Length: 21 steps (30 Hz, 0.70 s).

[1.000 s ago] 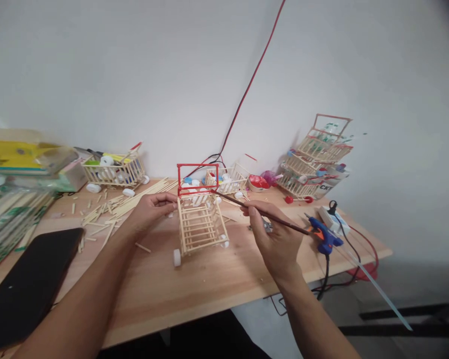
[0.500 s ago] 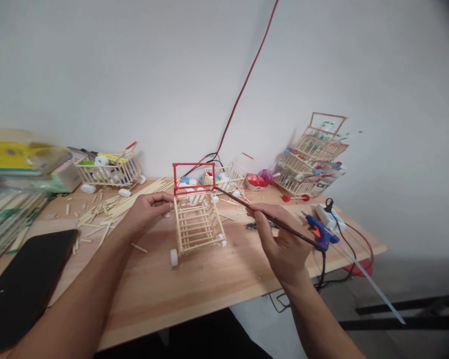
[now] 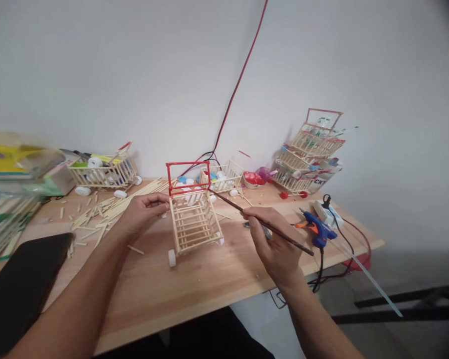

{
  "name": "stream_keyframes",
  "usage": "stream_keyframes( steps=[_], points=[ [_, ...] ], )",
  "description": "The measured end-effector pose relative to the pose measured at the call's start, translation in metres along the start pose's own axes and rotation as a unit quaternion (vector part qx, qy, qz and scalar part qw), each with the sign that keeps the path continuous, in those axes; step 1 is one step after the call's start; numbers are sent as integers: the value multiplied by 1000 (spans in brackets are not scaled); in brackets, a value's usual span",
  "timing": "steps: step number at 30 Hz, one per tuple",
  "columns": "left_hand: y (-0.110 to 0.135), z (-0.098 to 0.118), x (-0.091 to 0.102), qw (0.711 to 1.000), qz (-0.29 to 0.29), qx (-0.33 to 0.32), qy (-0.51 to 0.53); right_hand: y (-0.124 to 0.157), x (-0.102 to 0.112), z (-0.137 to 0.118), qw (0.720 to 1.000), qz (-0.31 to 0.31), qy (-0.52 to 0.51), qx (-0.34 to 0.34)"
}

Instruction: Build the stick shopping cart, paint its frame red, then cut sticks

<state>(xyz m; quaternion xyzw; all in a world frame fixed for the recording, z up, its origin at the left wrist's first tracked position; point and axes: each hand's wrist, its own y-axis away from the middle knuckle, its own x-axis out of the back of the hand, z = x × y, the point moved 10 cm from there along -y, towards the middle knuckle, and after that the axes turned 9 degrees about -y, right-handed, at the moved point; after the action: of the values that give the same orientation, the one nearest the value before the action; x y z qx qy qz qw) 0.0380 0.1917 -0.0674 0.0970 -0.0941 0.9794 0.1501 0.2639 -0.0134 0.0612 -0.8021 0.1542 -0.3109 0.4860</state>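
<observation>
A small cart built of wooden sticks point(image 3: 192, 224) stands on the wooden table point(image 3: 194, 289), with white wheels and a red-painted handle frame point(image 3: 187, 175). My left hand point(image 3: 144, 212) grips the cart's left side near the handle, fingers curled. My right hand point(image 3: 275, 242) pinches a thin dark paintbrush point(image 3: 260, 222), whose tip touches the right end of the red frame.
More stick carts sit at the back left point(image 3: 103, 172), back middle point(image 3: 224, 177) and stacked at the right point(image 3: 310, 154). A blue glue gun point(image 3: 316, 229) lies by the right edge. Loose sticks point(image 3: 108, 209) lie scattered left; a black flat object point(image 3: 18, 284) lies at near left.
The view has drifted slightly, so everything sits a little further left. The brush tip stays at the red frame while my right hand shifts slightly. My left hand keeps its hold.
</observation>
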Motion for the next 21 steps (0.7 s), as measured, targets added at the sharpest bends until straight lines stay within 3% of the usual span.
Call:
stream_keyframes(
  steps=[14,21],
  points=[
    [1,3,-1,1000,-2,-8,-2,0,-5,10,999,10,7,-29],
    [2,9,-1,1000,2,-16,-9,-2,-16,-1,1000,10,-10,-23]
  ],
)
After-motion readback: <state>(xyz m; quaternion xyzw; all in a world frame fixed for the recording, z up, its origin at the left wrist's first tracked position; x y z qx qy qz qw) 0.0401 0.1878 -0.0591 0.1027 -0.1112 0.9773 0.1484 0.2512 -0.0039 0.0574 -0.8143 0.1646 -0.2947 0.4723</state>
